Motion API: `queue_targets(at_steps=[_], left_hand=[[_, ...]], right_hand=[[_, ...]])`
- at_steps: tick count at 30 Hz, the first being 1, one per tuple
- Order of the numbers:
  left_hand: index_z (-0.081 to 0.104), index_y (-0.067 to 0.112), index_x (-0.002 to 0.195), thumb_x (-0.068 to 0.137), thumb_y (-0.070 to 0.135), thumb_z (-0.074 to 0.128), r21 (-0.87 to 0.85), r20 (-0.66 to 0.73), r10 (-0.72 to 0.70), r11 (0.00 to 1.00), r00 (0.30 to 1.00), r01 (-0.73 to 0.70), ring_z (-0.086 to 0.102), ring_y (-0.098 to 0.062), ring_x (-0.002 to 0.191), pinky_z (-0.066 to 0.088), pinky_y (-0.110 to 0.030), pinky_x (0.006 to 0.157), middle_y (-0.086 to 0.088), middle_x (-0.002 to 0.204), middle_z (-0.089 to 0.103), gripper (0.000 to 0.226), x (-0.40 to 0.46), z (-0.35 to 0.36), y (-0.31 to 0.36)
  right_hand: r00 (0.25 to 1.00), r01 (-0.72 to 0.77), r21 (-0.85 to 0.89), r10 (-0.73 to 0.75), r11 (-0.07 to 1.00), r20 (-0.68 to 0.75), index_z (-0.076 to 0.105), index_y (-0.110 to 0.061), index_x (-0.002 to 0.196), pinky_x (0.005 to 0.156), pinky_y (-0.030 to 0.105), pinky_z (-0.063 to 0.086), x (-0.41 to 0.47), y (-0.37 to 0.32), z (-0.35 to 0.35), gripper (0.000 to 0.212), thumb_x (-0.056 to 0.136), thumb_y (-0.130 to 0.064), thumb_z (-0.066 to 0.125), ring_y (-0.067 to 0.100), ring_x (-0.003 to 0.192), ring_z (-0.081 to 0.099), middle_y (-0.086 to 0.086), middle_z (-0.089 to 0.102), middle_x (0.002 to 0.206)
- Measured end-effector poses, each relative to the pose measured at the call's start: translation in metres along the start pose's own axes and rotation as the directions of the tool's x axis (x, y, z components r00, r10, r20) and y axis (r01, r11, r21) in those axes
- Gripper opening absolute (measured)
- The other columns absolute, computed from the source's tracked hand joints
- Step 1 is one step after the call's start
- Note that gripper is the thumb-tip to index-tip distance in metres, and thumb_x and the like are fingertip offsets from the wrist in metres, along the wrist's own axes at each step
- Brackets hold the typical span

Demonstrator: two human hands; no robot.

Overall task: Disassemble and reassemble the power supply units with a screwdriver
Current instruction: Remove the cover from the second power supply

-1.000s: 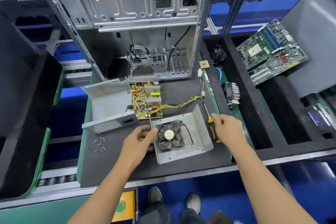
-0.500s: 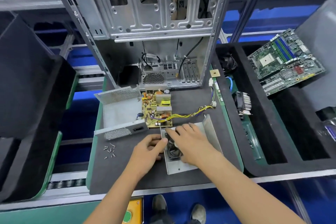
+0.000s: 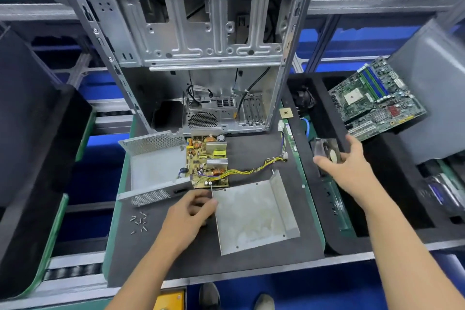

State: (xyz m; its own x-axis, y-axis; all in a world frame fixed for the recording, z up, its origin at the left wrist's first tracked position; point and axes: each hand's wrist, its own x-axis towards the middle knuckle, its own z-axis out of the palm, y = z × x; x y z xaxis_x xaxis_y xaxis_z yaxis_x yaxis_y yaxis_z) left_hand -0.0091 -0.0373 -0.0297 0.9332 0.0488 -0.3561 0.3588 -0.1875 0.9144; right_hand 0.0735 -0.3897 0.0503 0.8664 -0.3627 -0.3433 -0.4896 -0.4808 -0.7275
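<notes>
Work mat: dark grey foam pad [image 3: 251, 153] on a green-edged tray, sitting on a conveyor-type bench with blue floor showing underneath.
PC case: bare metal tower chassis [image 3: 196, 40] standing at the far edge of the mat, side open toward the camera.
PSU board: yellow circuit board [image 3: 207, 162] mid-mat, its yellow/black wire bundle [image 3: 251, 171] trailing off to the right.
PSU shell: perforated metal housing [image 3: 153, 166] just left of the board, open side up.
PSU cover: flat bent metal plate [image 3: 254, 214] near-right of the board, nothing on it.
Screws: little pile of loose screws [image 3: 139, 221] on the near-left of the mat.
Left hand: left hand [image 3: 191, 214] at the cover's left edge, fingers curled round a thin metal shaft [image 3: 212, 191], looks like the screwdriver.
Right hand: right hand [image 3: 349, 166] out over the black foam bin [image 3: 314, 196] on the right, gripping the fan [image 3: 327, 151], which is blurry.
Motherboard: green board [image 3: 377, 98] propped in the far-right bin.
</notes>
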Motion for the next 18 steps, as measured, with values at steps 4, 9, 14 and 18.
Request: queue_targets(at_steps=[4,9,14,18], left_hand=[[0.071,0.038,0.090,0.091,0.032,0.069,0.041,-0.113,0.100,0.995,0.989,-0.096,0.072,-0.013,0.074,0.054,-0.021,0.061,0.006,0.084,0.074,0.006,-0.004,-0.008,0.011],[0.067,0.032,0.074,0.094,0.027,0.064,0.287,-0.344,0.307,0.934,0.887,-0.212,0.059,-0.010,0.061,0.044,-0.019,0.058,0.008,0.066,0.065,0.020,-0.010,-0.042,0.020],[0.065,0.032,0.084,0.091,0.026,0.071,0.376,-0.534,0.388,0.905,0.751,-0.200,0.058,-0.015,0.079,0.049,-0.038,0.075,0.015,0.079,0.062,0.011,-0.004,-0.079,0.019],[0.075,0.024,0.099,0.081,0.057,0.056,0.679,-0.294,0.414,0.725,0.862,-0.117,0.058,-0.019,0.095,0.044,-0.044,0.087,0.017,0.093,0.069,0.041,0.009,-0.092,0.021]], right_hand=[[0.992,0.042,-0.339,0.002,0.940,0.128,0.010,-0.036,0.154,0.099,0.045,0.044,0.017,0.022,0.032,0.114,0.068,-0.043,0.086,0.035,0.120,0.048,0.016,0.053,0.135],[0.985,0.124,-0.342,-0.074,0.932,0.156,0.022,-0.023,0.155,0.112,0.044,0.031,0.028,0.017,0.037,0.113,0.067,-0.041,0.089,0.030,0.138,0.037,0.008,0.044,0.149],[0.811,0.536,-0.347,-0.584,0.770,-0.044,0.061,-0.017,0.125,0.092,0.037,0.033,0.007,-0.042,0.068,0.042,0.088,-0.033,0.071,0.032,0.110,0.052,0.006,0.062,0.114],[0.648,0.758,-0.401,-0.664,0.515,0.373,0.056,-0.021,0.135,0.101,0.033,0.030,-0.009,-0.094,0.146,0.043,0.095,-0.035,0.062,0.025,0.119,0.042,0.000,0.058,0.124]])
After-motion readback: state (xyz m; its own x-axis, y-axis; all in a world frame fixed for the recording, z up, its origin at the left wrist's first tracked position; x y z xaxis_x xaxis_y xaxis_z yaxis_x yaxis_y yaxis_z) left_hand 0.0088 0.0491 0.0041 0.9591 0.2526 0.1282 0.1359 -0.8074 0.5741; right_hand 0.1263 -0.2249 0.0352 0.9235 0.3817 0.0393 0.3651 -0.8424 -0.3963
